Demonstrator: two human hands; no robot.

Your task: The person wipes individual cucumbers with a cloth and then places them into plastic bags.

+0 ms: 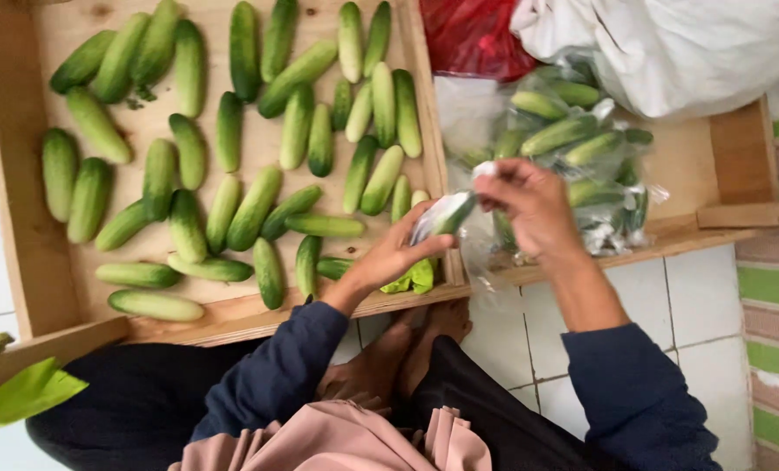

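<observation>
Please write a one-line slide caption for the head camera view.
Both hands, left and right, hold a clear bag with a cucumber beside a wooden tray of cucumbers.

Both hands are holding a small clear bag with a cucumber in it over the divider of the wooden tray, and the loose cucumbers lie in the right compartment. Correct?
Not quite. The head view shows the loose cucumbers in the left compartment; the right one holds bagged cucumbers. The rest stands: left hand and right hand hold the small bag over the divider.
</observation>
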